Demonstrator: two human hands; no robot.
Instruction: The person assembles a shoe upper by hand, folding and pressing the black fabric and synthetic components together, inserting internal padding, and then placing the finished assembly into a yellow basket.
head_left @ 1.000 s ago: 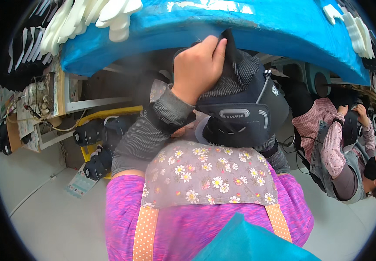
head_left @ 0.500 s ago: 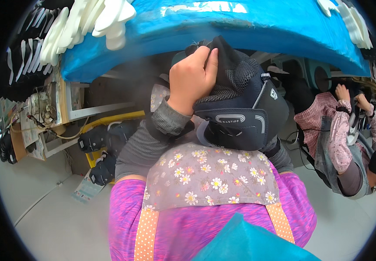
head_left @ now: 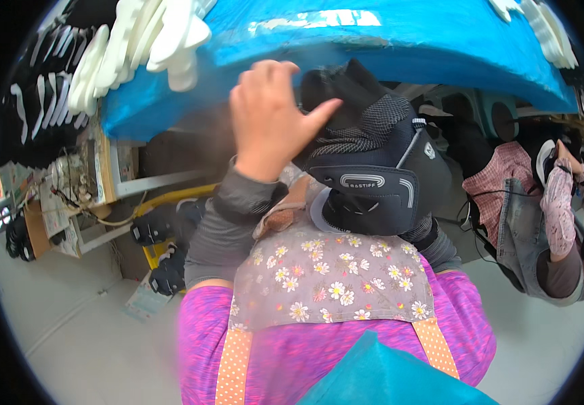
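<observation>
Dark sewn piece [head_left: 373,185]: placed in front of the floral apron [head_left: 332,277], below the edge of the blue-covered surface [head_left: 346,37]; black and navy panels are joined, with a pale-lined emblem and curved grey stripes on the lower flap, grey piping at the right and mesh-patterned cloth bunched above; the top is drawn up into a soft black peak.
Left hand [head_left: 272,118]: spread beside the peak, fingers loosely bent, thumb stretched toward the cloth; nothing is gripped, though whether the thumb touches cannot be told through the blur.
Right hand: hidden behind the piece, so its grip cannot be told; only the right sleeve [head_left: 438,246] is shown.
Left side: white sole-shaped pieces [head_left: 137,50] are stacked on the blue surface; lower down, dark pieces [head_left: 151,228] are kept by a yellow crate [head_left: 180,194].
Right side: a co-worker [head_left: 518,216] in denim and pink is seated.
Lower edge: the purple top is partly covered by turquoise material [head_left: 380,374].
</observation>
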